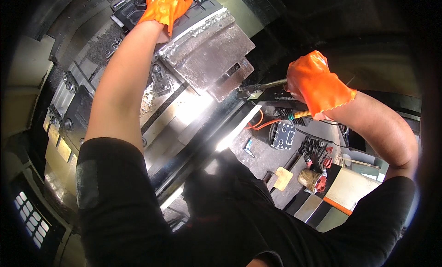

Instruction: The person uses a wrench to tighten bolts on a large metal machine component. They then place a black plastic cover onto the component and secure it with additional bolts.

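Observation:
My left hand (166, 6), in an orange rubber glove, rests over a dark machined metal plate (202, 5) at the top. Its thumb sticks out to the right, and the fingertips run up to the picture's edge. The plate sits on a heavy grey steel block (207, 52). On the right, my gloved right hand (317, 82) is closed around an air blow gun, whose handle is hidden in the glove. Its long metal nozzle (271, 85) points left, toward the block's lower corner. A yellow hose fitting (301, 114) shows below that hand.
Clamps (160, 78) are bolted beside the block, with metal chips around them. A bright machine rail (239, 129) crosses the middle. Beyond it, a grey bench (258, 158) carries a dark bolted plate (284, 135), black tool holders (313, 147), an orange hose (264, 124) and a yellowish pad (282, 178).

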